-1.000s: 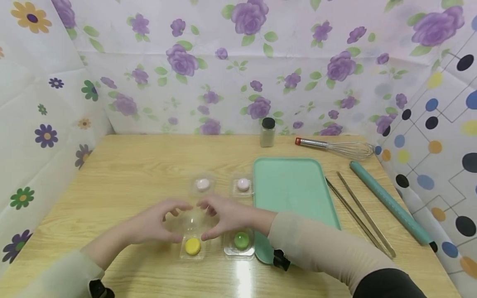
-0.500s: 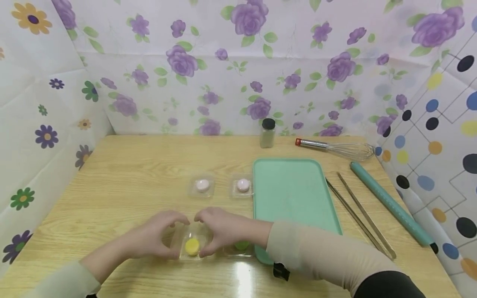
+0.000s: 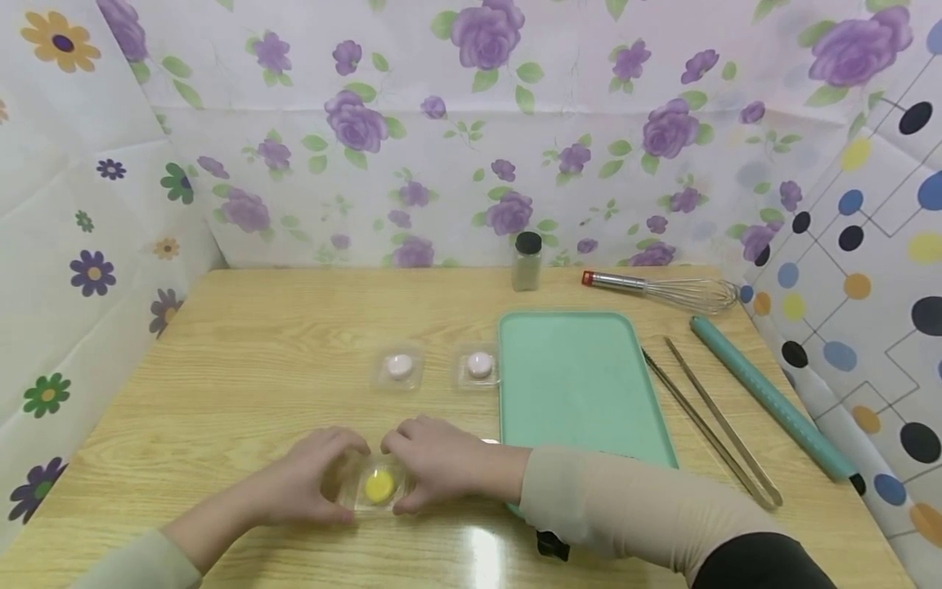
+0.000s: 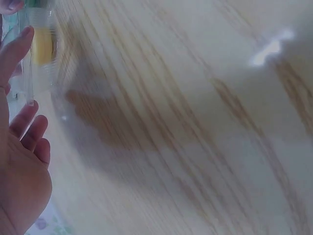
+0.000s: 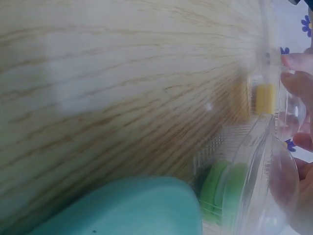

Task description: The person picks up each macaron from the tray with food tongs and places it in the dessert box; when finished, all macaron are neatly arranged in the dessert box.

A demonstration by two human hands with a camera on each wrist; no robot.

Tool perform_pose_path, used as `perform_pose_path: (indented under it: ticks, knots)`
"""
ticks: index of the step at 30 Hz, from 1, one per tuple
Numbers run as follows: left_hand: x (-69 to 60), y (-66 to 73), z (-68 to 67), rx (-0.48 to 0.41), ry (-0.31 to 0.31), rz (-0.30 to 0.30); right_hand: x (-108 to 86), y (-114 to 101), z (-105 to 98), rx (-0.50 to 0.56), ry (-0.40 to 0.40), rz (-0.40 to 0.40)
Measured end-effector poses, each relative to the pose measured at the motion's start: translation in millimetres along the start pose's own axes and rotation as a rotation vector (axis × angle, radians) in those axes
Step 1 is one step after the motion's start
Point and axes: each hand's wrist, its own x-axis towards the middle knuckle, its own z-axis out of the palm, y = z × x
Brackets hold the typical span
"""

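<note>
A yellow macaron (image 3: pixel 379 486) sits in a clear plastic box (image 3: pixel 365 501) near the table's front, with the clear lid down over it. My left hand (image 3: pixel 303 481) holds the box's left side, thumb at the near edge and fingers at the far edge. On the opposite side, my right hand (image 3: pixel 439 460) holds the box between thumb and fingers. In the left wrist view, the left thumb (image 4: pixel 19 46) touches the clear plastic beside the macaron. A green macaron (image 5: pixel 220 191) in another clear box shows in the right wrist view; in the head view the right hand and forearm hide it.
Two pale pink macarons (image 3: pixel 400 366) (image 3: pixel 480 365) in clear boxes lie farther back. A green tray (image 3: pixel 581 384) is under the right forearm. Tongs (image 3: pixel 717 421), a teal rolling pin (image 3: pixel 769 397), a whisk (image 3: pixel 662 290) and a black-capped jar (image 3: pixel 527 263) lie or stand beyond.
The raised lid of the yellow macaron's box has come down over it. Both hands have moved toward the near side, and the right hand now hides the green macaron.
</note>
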Motion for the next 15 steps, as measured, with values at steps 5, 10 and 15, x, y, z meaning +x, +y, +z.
perform_pose_path:
  ticks: [5,10,15]
  knots:
    - [-1.0,1.8,1.9,0.025,0.011,0.022,-0.9,-0.2,1.1,-0.097,-0.005,-0.005]
    - [-0.2,2.8,3.1,0.048,0.015,0.026,-0.1,-2.2,2.2,-0.126,0.001,0.006]
    - [5.0,0.7,3.2,0.099,0.066,0.041,4.2,-1.8,-1.3,-0.102,-0.007,0.069]
